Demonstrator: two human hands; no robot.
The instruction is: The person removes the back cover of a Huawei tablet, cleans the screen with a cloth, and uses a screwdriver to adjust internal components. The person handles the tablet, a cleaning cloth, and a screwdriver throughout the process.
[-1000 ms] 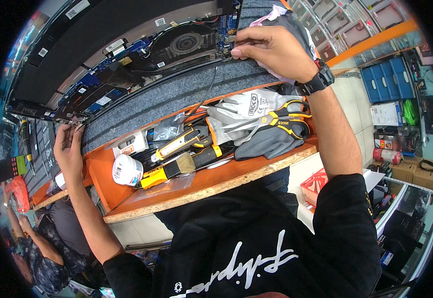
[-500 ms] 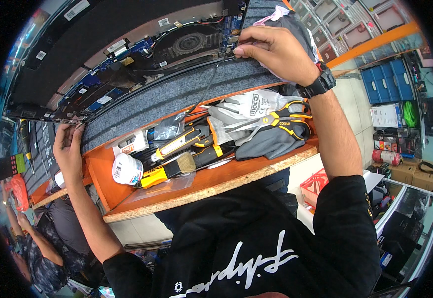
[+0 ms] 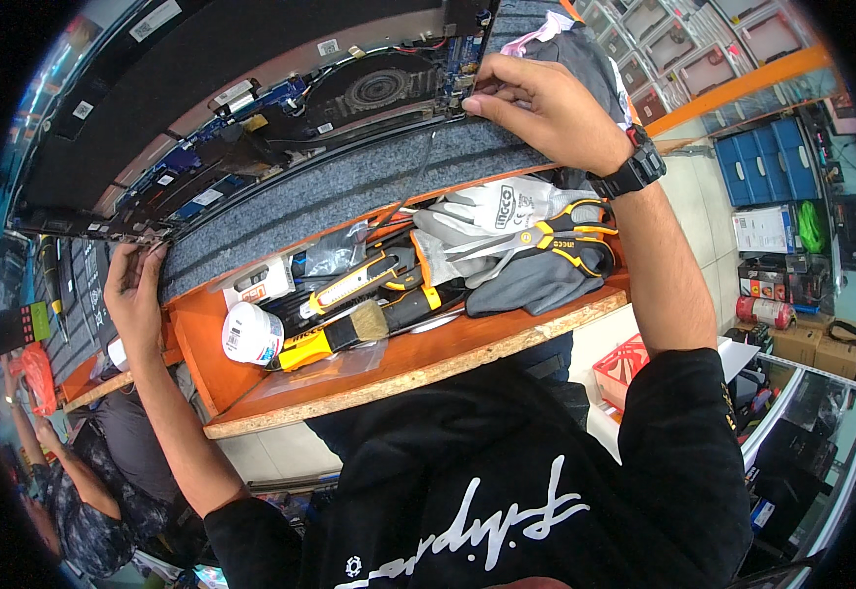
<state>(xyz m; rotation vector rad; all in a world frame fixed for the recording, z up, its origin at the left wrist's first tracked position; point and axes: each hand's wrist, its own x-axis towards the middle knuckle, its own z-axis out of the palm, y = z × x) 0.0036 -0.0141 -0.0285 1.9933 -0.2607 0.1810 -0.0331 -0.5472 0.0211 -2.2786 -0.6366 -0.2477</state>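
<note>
An opened-up laptop [image 3: 251,137] lies across the blue-grey ribbed mat [image 3: 349,167], its bottom cover off. Its fan [image 3: 374,88], blue circuit boards and cables are exposed. At the laptop's near left corner, my left hand [image 3: 135,290] pinches the edge by the hinge with thumb and fingertips. My right hand [image 3: 556,108], with a black watch on the wrist, is closed on the near right corner beside a small board. The fingertips of that hand partly hide the corner. A thin dark cable or strip [image 3: 423,157] lies on the mat near the right hand.
Below the mat, an open orange drawer [image 3: 418,358] holds a white tub [image 3: 251,334], brush [image 3: 354,329], utility knife [image 3: 359,285], yellow-black pliers [image 3: 536,236] and gloves [image 3: 467,211]. A screwdriver [image 3: 52,280] lies at left. Another person [image 3: 84,491] sits at lower left.
My right hand has shifted slightly, its wrist a little lower and to the right, with fingers still at the laptop's corner. My left hand has barely moved.
</note>
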